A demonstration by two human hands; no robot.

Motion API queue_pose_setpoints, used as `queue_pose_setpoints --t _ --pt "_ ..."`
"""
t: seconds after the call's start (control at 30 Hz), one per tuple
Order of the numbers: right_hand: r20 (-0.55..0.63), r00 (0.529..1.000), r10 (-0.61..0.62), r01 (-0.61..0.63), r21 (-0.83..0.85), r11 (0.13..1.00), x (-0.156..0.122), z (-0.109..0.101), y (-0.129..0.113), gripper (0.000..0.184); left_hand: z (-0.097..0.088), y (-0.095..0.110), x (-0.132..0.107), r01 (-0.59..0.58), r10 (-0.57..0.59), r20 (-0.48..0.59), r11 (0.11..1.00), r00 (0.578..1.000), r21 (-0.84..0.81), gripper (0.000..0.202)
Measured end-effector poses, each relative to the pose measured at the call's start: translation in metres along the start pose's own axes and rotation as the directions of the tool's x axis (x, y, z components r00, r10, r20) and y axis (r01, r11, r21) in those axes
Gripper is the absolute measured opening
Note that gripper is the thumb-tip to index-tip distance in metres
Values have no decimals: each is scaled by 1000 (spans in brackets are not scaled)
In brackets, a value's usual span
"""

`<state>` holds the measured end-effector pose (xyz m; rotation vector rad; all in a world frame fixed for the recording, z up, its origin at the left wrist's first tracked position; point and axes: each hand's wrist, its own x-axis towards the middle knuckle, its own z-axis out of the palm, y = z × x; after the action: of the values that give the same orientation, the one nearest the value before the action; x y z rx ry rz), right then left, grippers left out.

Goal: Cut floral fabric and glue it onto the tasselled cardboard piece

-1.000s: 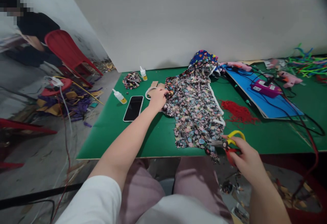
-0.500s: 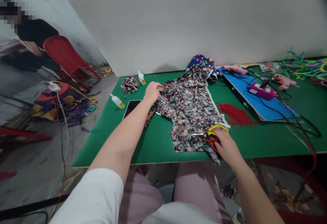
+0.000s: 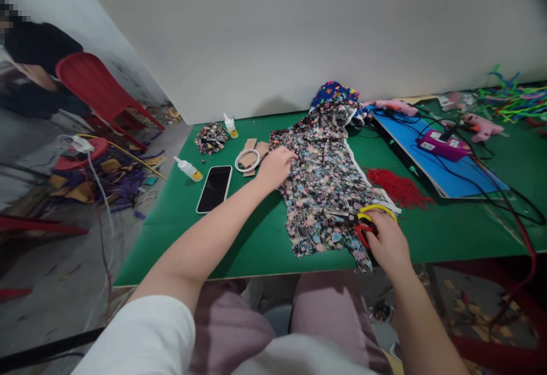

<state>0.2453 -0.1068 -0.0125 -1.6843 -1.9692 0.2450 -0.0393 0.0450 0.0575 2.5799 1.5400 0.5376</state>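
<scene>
A dark floral fabric (image 3: pixel 320 192) with pale edging along its right side lies spread on the green table. My left hand (image 3: pixel 276 168) is closed at the fabric's left edge, its fingers bent together on the cloth. My right hand (image 3: pixel 388 241) grips the yellow and red handles of a pair of scissors (image 3: pixel 351 218). The blades point left over the fabric's lower part. Left of my left hand are a white ring (image 3: pixel 236 167) and brown cardboard pieces (image 3: pixel 261 148). A phone (image 3: pixel 214 190) lies nearer to me.
Two glue bottles (image 3: pixel 188 168) and a crumpled floral scrap (image 3: pixel 211 138) are at the left. Red threads (image 3: pixel 399 187), a blue folder (image 3: pixel 465 172), a purple power strip (image 3: pixel 443 145) and pink glue guns (image 3: pixel 482 127) with cables lie right. A person (image 3: pixel 43 50) sits far left.
My left hand has moved right along with the fabric's left edge. The white ring, the cardboard pieces and more of the phone now show. My right hand still holds the scissors.
</scene>
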Motion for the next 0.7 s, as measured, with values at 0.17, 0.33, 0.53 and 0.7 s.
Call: queue_pose_setpoints --t 0.17,0.33,0.53,0.7 --pt "-118 965 234 -174 380 909 -9 -3 -7 30 29 31 -47 -151 152 169 988 974 -19 35" --pt "-188 899 396 -202 625 754 -30 -21 -20 24 29 40 -78 -138 129 161 989 979 49 49" --pt "45 971 235 -234 380 895 -40 -25 -10 37 26 88 -129 -250 259 192 966 947 -69 50" --pt "103 993 58 -67 79 995 -28 -21 -4 23 35 90 -158 -201 201 253 979 946 -27 56"
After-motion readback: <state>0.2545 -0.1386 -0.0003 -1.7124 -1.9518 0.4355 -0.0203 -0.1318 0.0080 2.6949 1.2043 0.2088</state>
